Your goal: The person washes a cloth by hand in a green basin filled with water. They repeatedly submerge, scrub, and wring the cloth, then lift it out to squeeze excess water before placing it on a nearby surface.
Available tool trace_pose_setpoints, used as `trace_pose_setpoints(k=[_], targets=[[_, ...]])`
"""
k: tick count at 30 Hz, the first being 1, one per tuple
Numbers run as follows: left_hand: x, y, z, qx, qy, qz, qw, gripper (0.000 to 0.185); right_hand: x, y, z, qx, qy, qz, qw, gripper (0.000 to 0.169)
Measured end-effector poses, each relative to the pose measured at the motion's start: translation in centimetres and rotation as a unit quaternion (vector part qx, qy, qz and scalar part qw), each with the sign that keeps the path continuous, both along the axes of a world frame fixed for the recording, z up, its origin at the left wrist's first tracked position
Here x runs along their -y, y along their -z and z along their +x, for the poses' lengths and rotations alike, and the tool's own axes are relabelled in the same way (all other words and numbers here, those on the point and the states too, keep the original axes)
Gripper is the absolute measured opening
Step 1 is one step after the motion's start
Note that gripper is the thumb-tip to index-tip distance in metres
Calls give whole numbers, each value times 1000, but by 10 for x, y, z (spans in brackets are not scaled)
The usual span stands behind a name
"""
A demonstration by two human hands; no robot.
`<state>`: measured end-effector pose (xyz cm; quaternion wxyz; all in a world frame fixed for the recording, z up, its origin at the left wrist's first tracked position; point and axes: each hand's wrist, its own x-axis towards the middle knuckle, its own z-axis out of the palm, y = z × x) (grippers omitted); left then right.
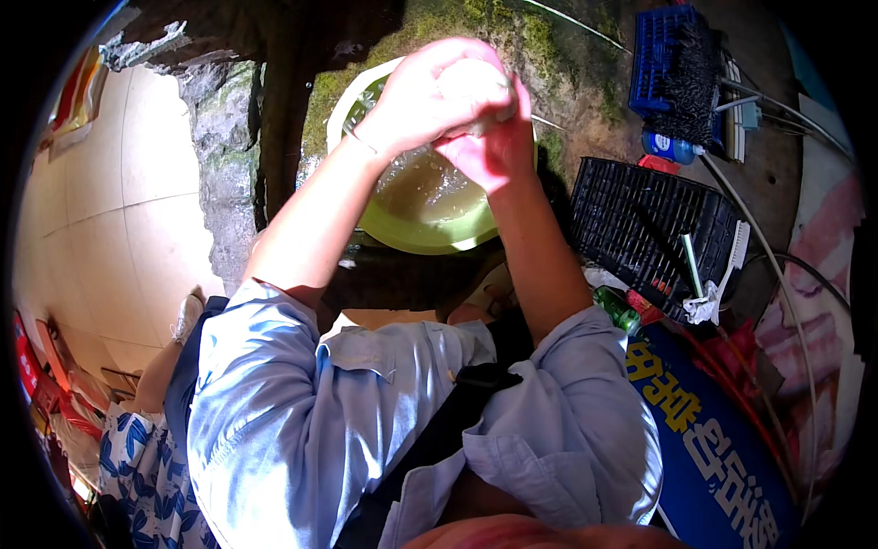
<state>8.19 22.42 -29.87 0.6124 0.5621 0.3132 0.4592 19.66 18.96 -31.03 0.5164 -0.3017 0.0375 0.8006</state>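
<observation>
Both hands meet over a yellow-green plastic basin (439,237) that holds water with bubbles on it. My left hand (432,89) curls around a pale, rounded thing (473,81), washed out by strong sunlight, so its kind cannot be told. Below and to the right, my right hand (497,147) is pressed against the same thing from its other side; its fingers are partly hidden. The basin stands on a mossy, wet stone surface (549,41).
At the right lie a black plastic crate (610,199) with a white brush (737,250), a blue basket (648,62), a blue bottle (669,147), a green bottle (617,309) and a hose (775,267). Another person's leg (156,374) shows at the lower left beside tiled floor (144,165).
</observation>
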Motion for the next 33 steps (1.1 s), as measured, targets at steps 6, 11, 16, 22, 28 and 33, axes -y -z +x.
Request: trace_pose_setpoints(k=[6,11,16,22,28,33], targets=[[6,-9,34,321,-263,-181,892,20,-13,-15,-17,252,263,173,915,20],[4,-21,28,571,-37,-357,738,23,-2,-40,-8,658,168,458,574,12],[9,-7,-3,593,301,-560,493,29,17,-66,-2,740,18,617,268,16],[12,-17,-10,176,330,-508,776,21,39,-70,-23,663,-62,706,240,8],[18,-14,-5,0,389,-484,784,19,51,-50,-33,651,-31,734,188,13],[31,-3,-1,-112,435,-379,809,17,69,-25,-38,633,-89,749,175,15]])
